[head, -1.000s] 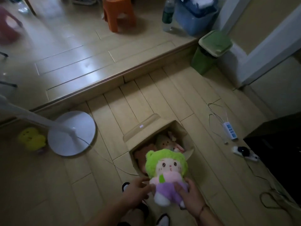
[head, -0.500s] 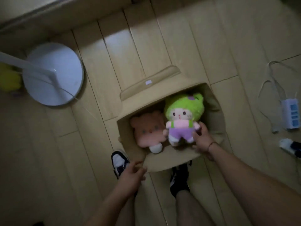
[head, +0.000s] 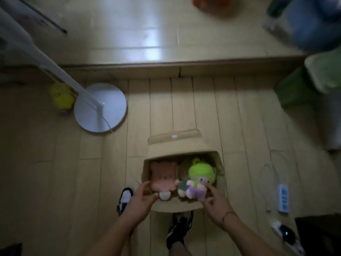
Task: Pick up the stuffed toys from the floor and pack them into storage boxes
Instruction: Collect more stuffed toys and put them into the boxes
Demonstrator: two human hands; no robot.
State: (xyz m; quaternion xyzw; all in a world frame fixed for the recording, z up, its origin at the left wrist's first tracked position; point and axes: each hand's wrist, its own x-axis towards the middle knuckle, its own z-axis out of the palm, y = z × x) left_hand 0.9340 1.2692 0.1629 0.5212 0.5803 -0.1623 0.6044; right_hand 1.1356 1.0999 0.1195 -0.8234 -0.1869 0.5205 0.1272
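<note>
An open cardboard box (head: 184, 145) stands on the wooden floor just in front of my feet. Inside it lie a pink plush toy (head: 163, 177) on the left and a green-haired doll in purple (head: 201, 174) on the right, with a tan toy partly hidden behind them. My left hand (head: 143, 197) grips the pink toy's lower left corner between thumb and fingers. My right hand (head: 215, 201) holds the doll's lower right side at its purple body. A yellow plush toy (head: 61, 97) lies on the floor at the left, behind the fan pole.
A white fan base (head: 100, 108) with its slanted pole stands left of the box. A raised floor step (head: 166, 65) runs across behind. A green bin (head: 299, 87) sits at the right. A power strip (head: 283, 198) with cables and a dark cabinet (head: 317, 235) are at the lower right.
The doll went from held above the box to lying inside it beside the pink toy. My left hand moved up from the box's front edge onto the pink toy.
</note>
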